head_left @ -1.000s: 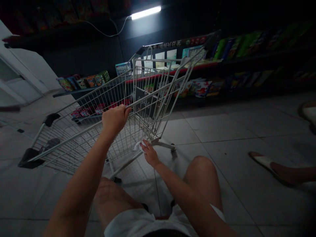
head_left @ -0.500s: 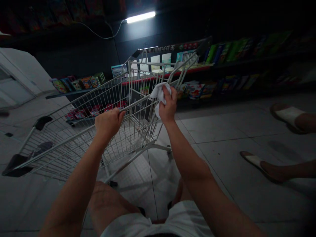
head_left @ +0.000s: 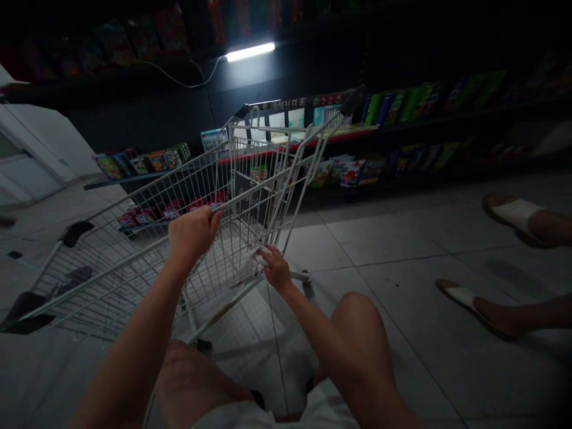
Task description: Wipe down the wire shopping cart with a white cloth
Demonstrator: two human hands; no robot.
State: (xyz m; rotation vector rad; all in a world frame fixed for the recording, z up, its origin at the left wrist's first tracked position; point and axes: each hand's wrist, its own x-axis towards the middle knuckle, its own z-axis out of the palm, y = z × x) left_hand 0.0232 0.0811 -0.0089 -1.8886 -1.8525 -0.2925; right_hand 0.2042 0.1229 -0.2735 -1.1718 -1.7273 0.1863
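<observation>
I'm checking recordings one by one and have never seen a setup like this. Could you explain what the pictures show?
There is no machine here: a person works bare-handed, wearing one camera on the head. Every picture comes from that camera, looking forward and down, so the person's arms and knees enter from below. The left hand grips the top side rail of a wire shopping cart. The right hand holds a white cloth at the cart's lower side. The cart stands on a tiled floor. Behind it are shelves of packaged goods under a tube light. On the right are another person's feet in sandals.
</observation>
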